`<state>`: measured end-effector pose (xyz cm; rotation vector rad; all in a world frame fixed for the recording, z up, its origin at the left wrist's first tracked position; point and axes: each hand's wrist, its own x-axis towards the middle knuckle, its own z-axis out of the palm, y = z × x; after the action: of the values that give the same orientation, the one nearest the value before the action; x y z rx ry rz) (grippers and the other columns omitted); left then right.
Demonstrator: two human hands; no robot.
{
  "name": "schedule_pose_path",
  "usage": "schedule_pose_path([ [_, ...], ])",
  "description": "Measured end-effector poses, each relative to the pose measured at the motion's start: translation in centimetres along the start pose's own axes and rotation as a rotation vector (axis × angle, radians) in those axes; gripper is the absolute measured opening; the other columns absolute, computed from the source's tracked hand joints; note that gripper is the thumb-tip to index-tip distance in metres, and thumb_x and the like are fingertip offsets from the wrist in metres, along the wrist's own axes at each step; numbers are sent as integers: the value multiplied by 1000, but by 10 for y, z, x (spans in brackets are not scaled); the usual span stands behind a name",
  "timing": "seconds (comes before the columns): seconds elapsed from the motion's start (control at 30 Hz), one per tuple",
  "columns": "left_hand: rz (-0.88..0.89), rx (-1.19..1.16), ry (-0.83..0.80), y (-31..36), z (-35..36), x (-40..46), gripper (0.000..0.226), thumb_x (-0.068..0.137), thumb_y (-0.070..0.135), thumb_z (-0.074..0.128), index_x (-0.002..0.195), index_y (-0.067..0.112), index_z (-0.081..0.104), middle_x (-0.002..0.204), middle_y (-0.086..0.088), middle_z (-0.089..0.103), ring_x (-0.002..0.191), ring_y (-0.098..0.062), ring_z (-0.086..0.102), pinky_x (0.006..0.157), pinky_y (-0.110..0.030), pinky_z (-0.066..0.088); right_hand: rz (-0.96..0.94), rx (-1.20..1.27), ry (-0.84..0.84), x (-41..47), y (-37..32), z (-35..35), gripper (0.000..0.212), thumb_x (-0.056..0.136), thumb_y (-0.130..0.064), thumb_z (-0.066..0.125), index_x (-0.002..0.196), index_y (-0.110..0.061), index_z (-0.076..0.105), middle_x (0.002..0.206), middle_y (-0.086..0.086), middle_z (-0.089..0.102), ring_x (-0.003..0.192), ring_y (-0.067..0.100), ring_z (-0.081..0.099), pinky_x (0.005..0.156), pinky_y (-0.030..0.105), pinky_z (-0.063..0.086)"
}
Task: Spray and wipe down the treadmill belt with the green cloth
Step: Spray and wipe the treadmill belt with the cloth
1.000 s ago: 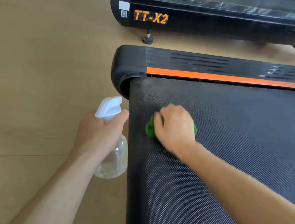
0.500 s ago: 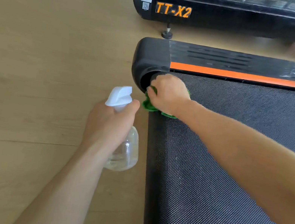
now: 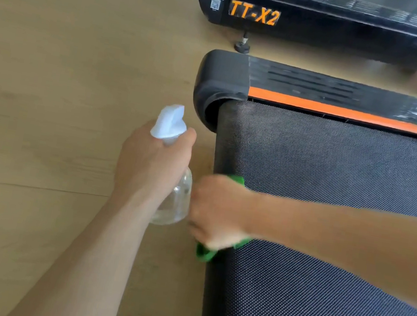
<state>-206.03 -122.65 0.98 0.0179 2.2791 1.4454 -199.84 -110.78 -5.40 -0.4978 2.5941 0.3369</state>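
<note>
The right hand (image 3: 216, 212) presses a bunched green cloth (image 3: 205, 253) onto the rear edge of the treadmill belt (image 3: 315, 302), fingers curled over it; green shows at 12 and 6 o'clock of the hand. The cloth appears soft and light, best held wadded under the palm. At 9 o'clock, the left hand (image 3: 152, 160) is wrapped around a clear spray bottle (image 3: 174, 202) near its neck; it is likely light, smooth and rigid.

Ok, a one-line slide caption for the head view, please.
Right hand presses the green cloth on the treadmill belt edge while the left hand holds a clear spray bottle.
</note>
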Motion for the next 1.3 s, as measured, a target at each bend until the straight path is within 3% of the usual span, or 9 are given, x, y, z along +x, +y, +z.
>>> schedule_pose_path([
  [0.13,42,-60,85,2,-21,6,23,90,45,67,79,25,63,69,9,65,59,-17,63,62,-33,47,263,-158,-56,47,57,-20,36,99,-35,37,78,-16,59,71,-6,51,67,18,52,68,32,51],
  [0.23,24,-122,100,4,-31,12,24,89,46,68,94,22,69,78,9,69,54,-12,60,56,-29,41,323,-171,-9,56,60,-23,34,97,-34,40,68,-18,48,72,-5,47,77,23,49,80,35,50],
  [0.37,21,-69,-10,5,-19,6,32,90,42,68,92,11,70,73,3,68,58,-16,58,56,-28,43,215,-28,-9,14,1,-13,30,92,-31,46,63,-22,46,70,-7,49,78,21,52,75,34,51],
  [0.57,-14,-5,-109,-1,-12,8,38,90,41,67,103,6,72,80,0,66,65,-20,57,60,-30,44,36,109,-79,-36,-57,2,34,93,-41,44,74,-23,66,72,-7,62,74,23,58,83,39,48],
  [0.67,-15,10,-102,-3,-13,11,38,90,40,66,104,5,71,82,-4,68,65,-20,55,59,-31,43,100,-34,-58,-8,-11,-6,37,93,-39,44,66,-21,62,66,-6,58,70,22,56,76,36,52],
  [0.77,-29,6,-73,-3,-16,16,36,88,43,68,101,9,73,88,-8,74,61,-19,56,56,-30,43,398,-180,-26,33,66,-20,34,96,-37,43,83,-19,68,79,-1,63,78,24,57,72,33,46],
  [0.87,-32,-21,-76,-3,-15,19,37,88,43,69,102,9,73,84,-5,71,65,-20,58,61,-31,44,521,-248,35,52,90,-24,26,96,-36,42,93,-21,63,101,1,64,98,25,55,75,36,35],
  [1.07,-39,-52,-171,-4,-3,13,35,86,43,70,95,10,73,72,4,67,58,-16,55,60,-30,44,240,27,247,-23,-37,4,29,83,-38,56,60,-20,50,65,-8,47,73,22,49,67,34,35],
  [1.3,-38,-56,-196,-5,12,8,38,87,47,70,90,9,72,80,-4,74,67,-17,63,64,-31,46,339,367,700,-100,-61,43,30,98,-35,54,72,-20,50,80,-2,48,72,24,43,68,36,41],
])
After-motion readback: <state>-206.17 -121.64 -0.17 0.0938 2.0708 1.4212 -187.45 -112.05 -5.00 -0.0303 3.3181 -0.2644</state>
